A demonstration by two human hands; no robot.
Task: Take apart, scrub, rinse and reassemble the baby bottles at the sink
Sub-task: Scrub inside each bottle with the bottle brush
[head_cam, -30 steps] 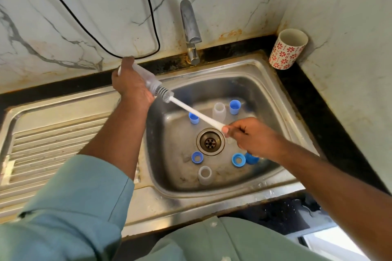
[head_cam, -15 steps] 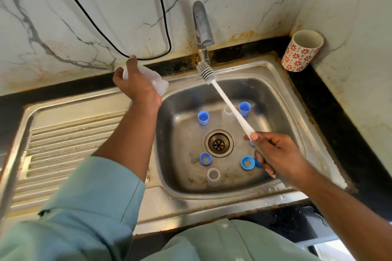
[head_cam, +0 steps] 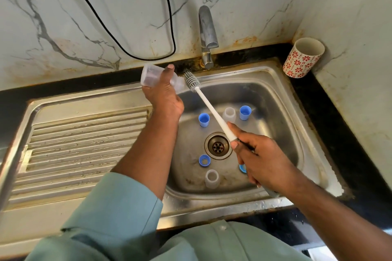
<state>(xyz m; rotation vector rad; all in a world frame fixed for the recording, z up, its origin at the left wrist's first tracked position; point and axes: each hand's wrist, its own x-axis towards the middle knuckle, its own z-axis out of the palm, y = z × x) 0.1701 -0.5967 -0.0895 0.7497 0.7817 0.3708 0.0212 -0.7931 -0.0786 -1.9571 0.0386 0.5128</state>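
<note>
Head view: the left hand (head_cam: pixel 163 93) grasps a clear plastic baby bottle (head_cam: pixel 153 77) above the rear left rim of the stainless steel sink (head_cam: pixel 275 95). The bottle lies near horizontal, mouth toward the tap. The right hand (head_cam: pixel 261 159) grasps the handle of a white bottle brush (head_cam: pixel 209 106); its long axis runs diagonally, the grey bristle head just beside the bottle mouth. No legible writing.

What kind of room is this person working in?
Most likely a home kitchen: a steel sink with a ribbed draining board, a tap on a marble-look wall, and a patterned cup on the dark counter.
</note>
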